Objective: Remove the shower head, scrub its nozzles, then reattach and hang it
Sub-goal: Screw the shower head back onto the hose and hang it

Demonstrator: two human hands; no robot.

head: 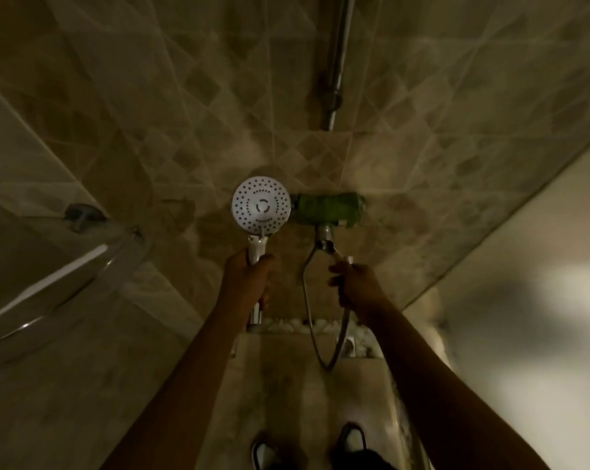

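Observation:
The white round shower head faces me with its dotted nozzle plate, held upright. My left hand grips its chrome handle, whose lower end sticks out below the fist. My right hand grips the metal hose near its free end fitting. The hose loops down and back up to the connector under the mixer valve, which is wrapped in green film. The hose end and the shower head are apart.
A chrome riser pipe runs up the tiled wall above the valve. A curved glass shower door with a rail stands on the left. A pebble strip edges the floor. My two shoes show at the bottom.

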